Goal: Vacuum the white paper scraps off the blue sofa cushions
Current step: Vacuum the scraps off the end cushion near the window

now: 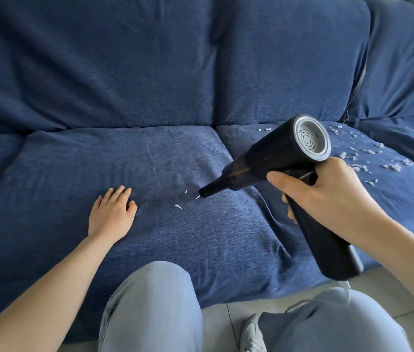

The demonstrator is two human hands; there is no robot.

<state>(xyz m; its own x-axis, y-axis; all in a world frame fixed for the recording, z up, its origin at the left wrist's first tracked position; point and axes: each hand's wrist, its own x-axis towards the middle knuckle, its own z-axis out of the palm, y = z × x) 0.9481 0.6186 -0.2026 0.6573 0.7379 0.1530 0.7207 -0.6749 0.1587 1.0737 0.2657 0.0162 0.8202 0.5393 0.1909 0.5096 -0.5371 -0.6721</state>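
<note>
Scraps [196,197] — at vacuum [274,158] nozzle tip.

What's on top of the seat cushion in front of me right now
On the middle seat cushion: three white paper scraps, the vacuum nozzle touching one, and the left hand resting flat. Anything beneath the hand is hidden.

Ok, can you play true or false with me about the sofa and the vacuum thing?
1. The right hand holds the black vacuum. True.
2. The left hand is picking up a scrap. False: it rests flat on the seat cushion, holding nothing.
3. The vacuum's nozzle tip is right by a white scrap. True.
4. Most paper scraps lie on the left cushion. False: the big scatter of scraps is on the right.
5. The sofa is red. False: it is blue.
</note>
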